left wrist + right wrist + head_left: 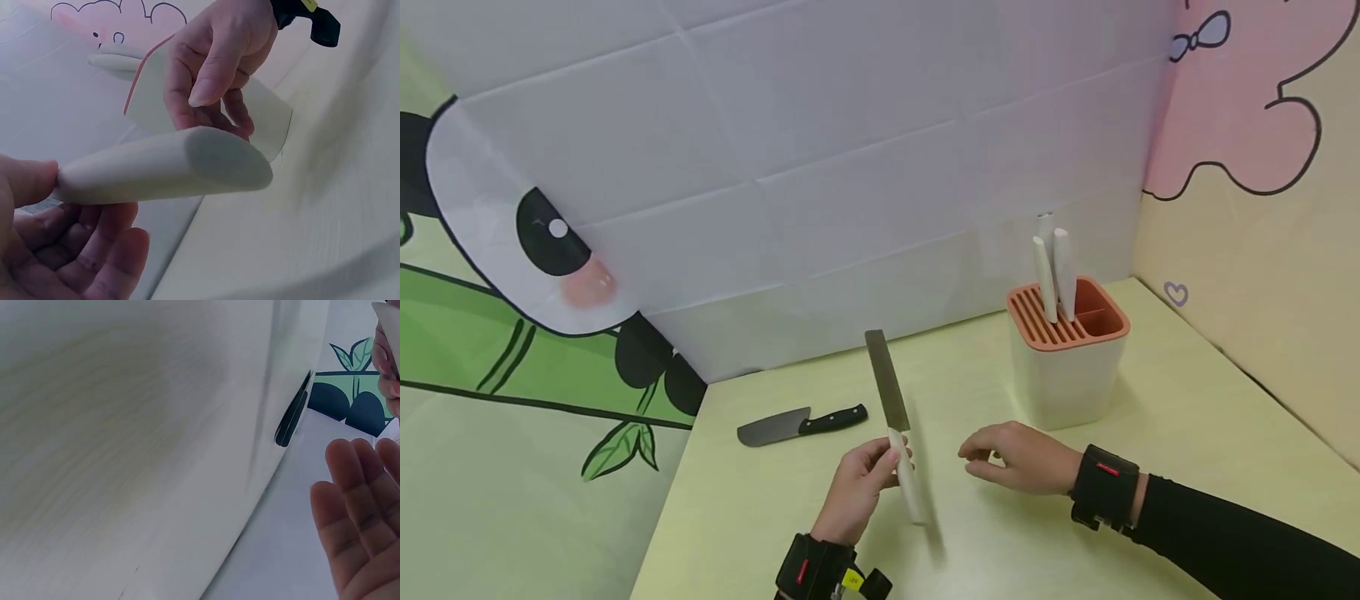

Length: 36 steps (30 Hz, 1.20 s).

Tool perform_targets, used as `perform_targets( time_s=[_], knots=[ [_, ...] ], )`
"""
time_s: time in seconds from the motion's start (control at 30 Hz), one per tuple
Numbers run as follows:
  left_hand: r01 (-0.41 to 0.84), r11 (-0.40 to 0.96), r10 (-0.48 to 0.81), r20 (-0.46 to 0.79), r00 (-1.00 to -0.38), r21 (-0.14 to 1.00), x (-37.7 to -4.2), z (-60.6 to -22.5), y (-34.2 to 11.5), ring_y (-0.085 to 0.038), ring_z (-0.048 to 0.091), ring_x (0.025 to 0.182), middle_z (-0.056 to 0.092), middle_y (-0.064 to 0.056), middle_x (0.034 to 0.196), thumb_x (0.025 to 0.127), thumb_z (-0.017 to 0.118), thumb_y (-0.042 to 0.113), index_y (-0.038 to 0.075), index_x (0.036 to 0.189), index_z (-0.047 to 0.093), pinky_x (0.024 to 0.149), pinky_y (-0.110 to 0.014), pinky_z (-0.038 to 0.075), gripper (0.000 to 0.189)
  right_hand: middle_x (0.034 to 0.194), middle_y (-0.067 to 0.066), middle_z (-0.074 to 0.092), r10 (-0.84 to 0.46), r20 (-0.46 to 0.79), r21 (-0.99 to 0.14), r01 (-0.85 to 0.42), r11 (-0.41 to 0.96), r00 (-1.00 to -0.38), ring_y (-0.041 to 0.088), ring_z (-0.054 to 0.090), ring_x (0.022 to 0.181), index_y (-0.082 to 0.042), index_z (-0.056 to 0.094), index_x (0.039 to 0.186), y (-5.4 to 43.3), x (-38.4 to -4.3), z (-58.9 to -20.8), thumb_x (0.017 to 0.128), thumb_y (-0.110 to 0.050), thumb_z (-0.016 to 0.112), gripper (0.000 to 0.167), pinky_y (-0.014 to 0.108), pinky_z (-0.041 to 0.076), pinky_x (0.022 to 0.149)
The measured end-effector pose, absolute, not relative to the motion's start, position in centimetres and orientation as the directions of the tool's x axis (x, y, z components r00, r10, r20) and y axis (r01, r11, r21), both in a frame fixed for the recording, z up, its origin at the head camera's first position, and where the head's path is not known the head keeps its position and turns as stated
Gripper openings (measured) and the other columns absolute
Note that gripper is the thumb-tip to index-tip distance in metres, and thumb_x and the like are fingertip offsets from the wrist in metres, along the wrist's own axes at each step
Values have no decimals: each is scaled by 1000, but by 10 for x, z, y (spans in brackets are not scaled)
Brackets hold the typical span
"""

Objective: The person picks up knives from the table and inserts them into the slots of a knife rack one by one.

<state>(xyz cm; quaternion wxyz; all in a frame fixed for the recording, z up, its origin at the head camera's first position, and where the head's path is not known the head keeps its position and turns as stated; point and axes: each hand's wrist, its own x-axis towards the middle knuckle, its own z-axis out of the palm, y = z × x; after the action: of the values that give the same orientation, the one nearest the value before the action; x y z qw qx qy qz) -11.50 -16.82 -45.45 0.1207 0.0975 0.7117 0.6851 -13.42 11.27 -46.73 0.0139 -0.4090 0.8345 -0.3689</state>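
Wearing black bands [820, 562] on both wrists and a black sleeve [1232, 533] on the right arm. Holding the white knife [892, 408] above the table [700, 517], clamping the handle [910, 496] between thumb and fingers of the left hand [856, 487]. Pointing the butt of the handle back toward the near side and the blade away toward the back wall [850, 167]. Casting a shadow on the table, just right of the handle. Holding the right hand [1022, 457] to the right of the white knife, apart from it and from the left hand, with loose, slightly bent fingers and with a gap between thumb and forefinger. Seeing the black knife [808, 425] lying flat on the table beyond the left hand, pointing its blade left and its handle right. Seeing the holder [1067, 387] standing upright beyond the right hand, carrying an orange slotted top [1103, 323]. Seeing three white handles [1063, 275] rising from that top, hiding the base of the rearmost. Facing a panda drawing [482, 175] at left and a pink figure [1240, 92] at right.
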Motion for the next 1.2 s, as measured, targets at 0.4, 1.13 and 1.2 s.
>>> perform_targets(
  time_s=[0.4, 1.13, 1.2],
  knots=[
    [-45, -78, 259, -23, -966, 996, -109, -458, -139, -30, 57, 109, 58, -17, 117, 102, 51, 15, -13, 131, 47, 88, -39, 53, 41, 99, -11, 68, -680, 154, -849, -448, 280, -717, 9, 65, 89, -14, 46, 137, 100, -126, -475, 102, -38, 50, 42, 30, 53, 78],
    [-44, 156, 163, -70, -984, 987, -110, -463, -140, -24, 65, 90, 66, -16, 99, 98, 60, 24, -3, 112, 63, 80, -39, 55, 30, 78, -2, 60, -631, 164, -897, -380, 224, -758, 3, 38, 50, -15, 57, 120, 99, -126, -472, 99, -35, 57, 28, 20, 33, 46],
    [51, 254, 145, 14, -989, 966, -110, -461, -143, -20, 65, 86, 68, -13, 95, 97, 62, 23, 2, 105, 68, 75, -35, 55, 23, 76, -3, 59, -627, 178, -894, -390, 219, -759, 3, 36, 48, -15, 57, 118, 101, -127, -470, 99, -33, 58, 27, 19, 31, 44]
  ],
)
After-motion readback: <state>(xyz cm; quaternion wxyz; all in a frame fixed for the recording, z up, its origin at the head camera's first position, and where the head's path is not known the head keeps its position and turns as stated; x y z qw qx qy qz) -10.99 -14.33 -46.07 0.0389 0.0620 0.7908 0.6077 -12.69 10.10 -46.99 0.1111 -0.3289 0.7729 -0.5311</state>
